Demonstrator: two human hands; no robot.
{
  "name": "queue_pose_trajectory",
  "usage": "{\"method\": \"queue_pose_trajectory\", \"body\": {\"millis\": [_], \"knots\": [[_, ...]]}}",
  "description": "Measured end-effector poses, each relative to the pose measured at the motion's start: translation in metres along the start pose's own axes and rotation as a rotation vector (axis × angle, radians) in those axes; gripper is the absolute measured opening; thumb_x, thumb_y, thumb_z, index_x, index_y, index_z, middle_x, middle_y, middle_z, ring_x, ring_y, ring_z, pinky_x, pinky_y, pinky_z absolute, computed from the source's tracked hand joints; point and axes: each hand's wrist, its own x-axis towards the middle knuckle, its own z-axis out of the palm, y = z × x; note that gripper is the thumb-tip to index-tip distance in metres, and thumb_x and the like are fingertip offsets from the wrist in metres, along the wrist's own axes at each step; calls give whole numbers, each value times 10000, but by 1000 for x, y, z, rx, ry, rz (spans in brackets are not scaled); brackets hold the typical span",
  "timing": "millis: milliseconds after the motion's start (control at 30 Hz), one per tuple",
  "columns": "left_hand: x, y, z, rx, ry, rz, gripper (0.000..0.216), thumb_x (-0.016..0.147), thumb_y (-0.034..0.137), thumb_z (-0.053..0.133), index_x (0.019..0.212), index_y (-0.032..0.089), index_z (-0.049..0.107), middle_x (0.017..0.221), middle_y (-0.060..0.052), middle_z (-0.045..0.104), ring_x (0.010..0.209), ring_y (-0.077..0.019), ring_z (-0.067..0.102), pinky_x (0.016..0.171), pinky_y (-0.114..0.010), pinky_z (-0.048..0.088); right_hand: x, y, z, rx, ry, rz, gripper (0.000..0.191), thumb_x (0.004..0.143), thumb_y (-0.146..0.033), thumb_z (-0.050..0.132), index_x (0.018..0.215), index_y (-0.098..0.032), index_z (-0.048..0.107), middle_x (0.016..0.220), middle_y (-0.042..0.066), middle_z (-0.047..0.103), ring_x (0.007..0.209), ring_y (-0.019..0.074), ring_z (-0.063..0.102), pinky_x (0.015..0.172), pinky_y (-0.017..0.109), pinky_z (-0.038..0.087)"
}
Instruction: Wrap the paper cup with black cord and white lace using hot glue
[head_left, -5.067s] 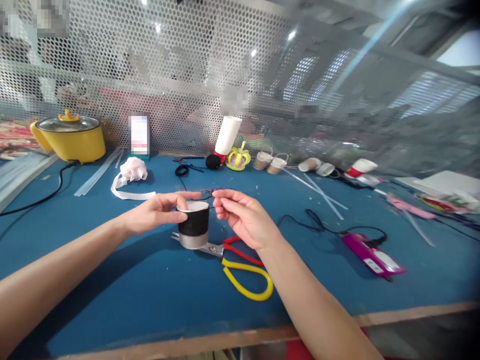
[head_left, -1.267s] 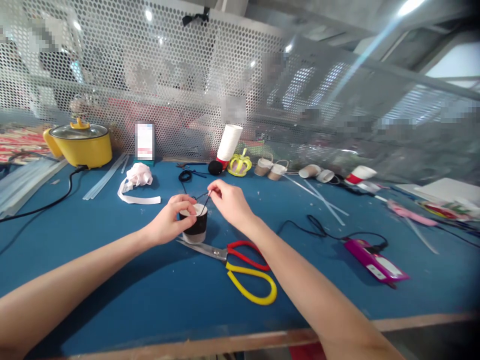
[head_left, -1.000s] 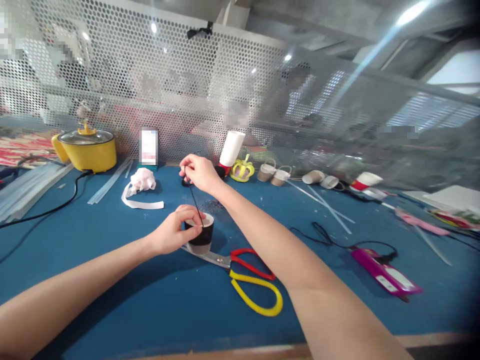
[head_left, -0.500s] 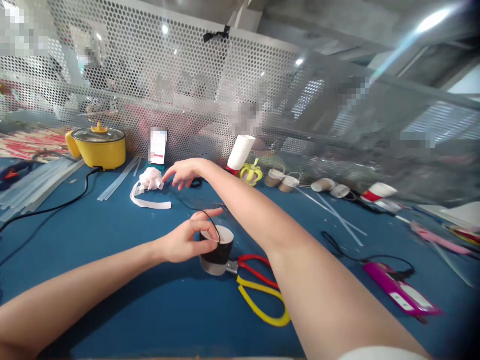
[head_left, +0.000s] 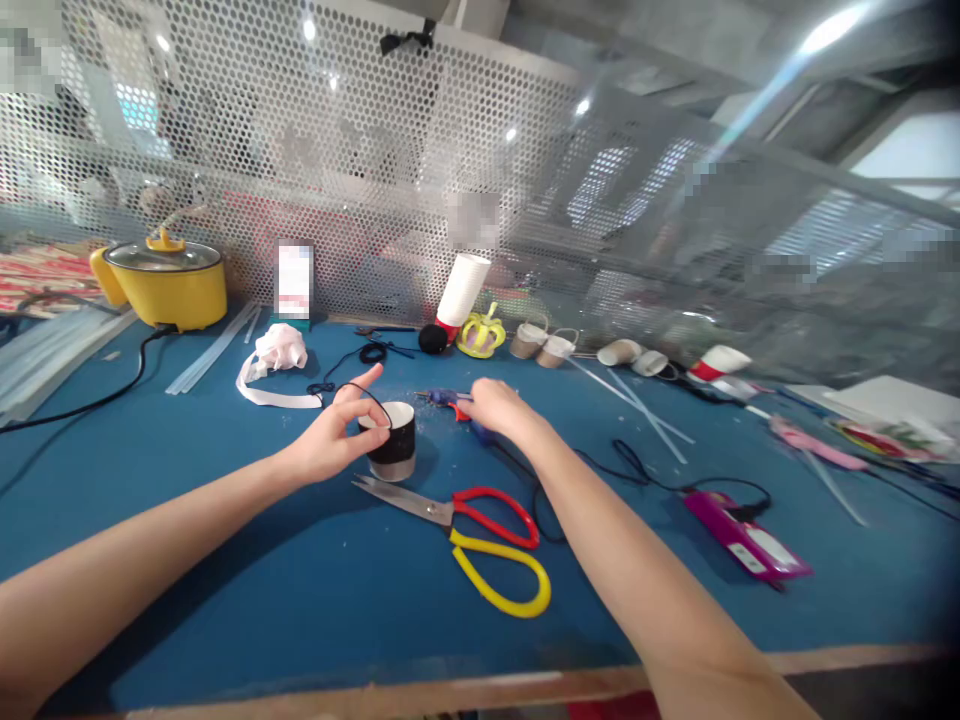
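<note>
My left hand (head_left: 341,428) pinches a thin black cord (head_left: 367,391) at the rim of a small paper cup (head_left: 395,465). A black band (head_left: 403,437) wraps the cup's upper part, and its grey base shows below. The cord bends over my fingers; a loose coil of black cord (head_left: 373,352) lies farther back. My right hand (head_left: 496,403) is closed around the handle of a blue glue gun (head_left: 441,397) with an orange trigger, its nozzle pointing left. In front of the cup lie scissors (head_left: 450,515) with red and yellow handles, blades slightly parted.
White ribbon (head_left: 279,347) is bunched behind my left hand. A yellow electric pot (head_left: 176,290) and clear glue sticks (head_left: 214,350) are at left. Small cups (head_left: 556,350) and a yellow crown-like piece (head_left: 481,334) line the mesh panel. A purple power strip (head_left: 746,535) sits right, with cables.
My right hand has come back from near the white ribbon to the right and closed on the glue gun. My left hand stays at the cup with the cord. The view has shifted.
</note>
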Motion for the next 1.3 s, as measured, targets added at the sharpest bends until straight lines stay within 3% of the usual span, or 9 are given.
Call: {"method": "queue_pose_trajectory", "body": {"millis": [133,233,400,500,700,833,933,1100,1300], "knots": [[-1,-4,2,5,-2,-4,112,776,296,539,712,205,554,1238,-123,517,1328,-274,265,1045,-471,242,-14,15,30,31,-4,89,151,674,-114,619,819,-127,659,926,171,671,911,246,626,740,269,456],[-1,-5,3,-8,-3,-10,108,777,297,539,714,210,548,1123,-120,569,1330,-267,263,1038,-464,258,-12,17,39,88,25,153,255,680,-81,593,935,-75,611,1009,211,634,966,264,601,773,296,446],[0,-6,1,-17,-5,-10,107,776,299,545,710,214,543,1007,-106,589,1340,-252,245,1040,-462,253,-7,23,34,269,65,218,333,635,-63,608,965,-65,565,914,192,652,881,276,622,720,317,454],[1,-8,0,-60,-3,-24,101,772,297,551,716,214,541,977,-101,597,1340,-248,247,1031,-457,261,-13,26,23,438,112,215,317,655,-101,587,969,-108,543,901,131,653,817,224,627,681,293,465],[1,-11,3,-297,63,-150,133,741,308,593,715,196,526,1234,-134,515,1346,-254,224,1005,-435,267,-53,19,1,861,12,79,100,688,-196,528,771,-144,543,651,15,605,540,117,566,538,243,469],[1,-13,6,-415,123,-211,185,704,334,636,703,183,529,1390,-126,379,1350,-271,212,1018,-428,234,-83,4,-5,1206,-128,-62,221,643,-285,629,797,-133,585,714,36,624,553,112,572,523,243,475],[1,-14,7,-448,126,-227,203,688,343,651,697,177,535,1418,-136,336,1352,-268,206,1025,-420,220,-96,-9,-5,1207,-113,-123,263,672,-316,628,854,-129,601,785,63,646,567,120,593,513,247,489],[2,-13,6,-435,117,-248,211,689,357,645,693,178,534,1388,-130,388,1326,-273,266,1026,-423,219,-106,-21,1,1081,-80,-168,197,737,-273,535,851,-130,608,542,-4,588,442,105,543,455,232,475],[2,-13,6,-414,122,-254,208,712,360,621,692,179,520,1367,-143,415,1308,-276,303,1032,-424,205,-109,-22,15,768,100,-201,235,772,-328,524,603,-167,551,420,-13,534,373,117,520,443,233,446]]}}
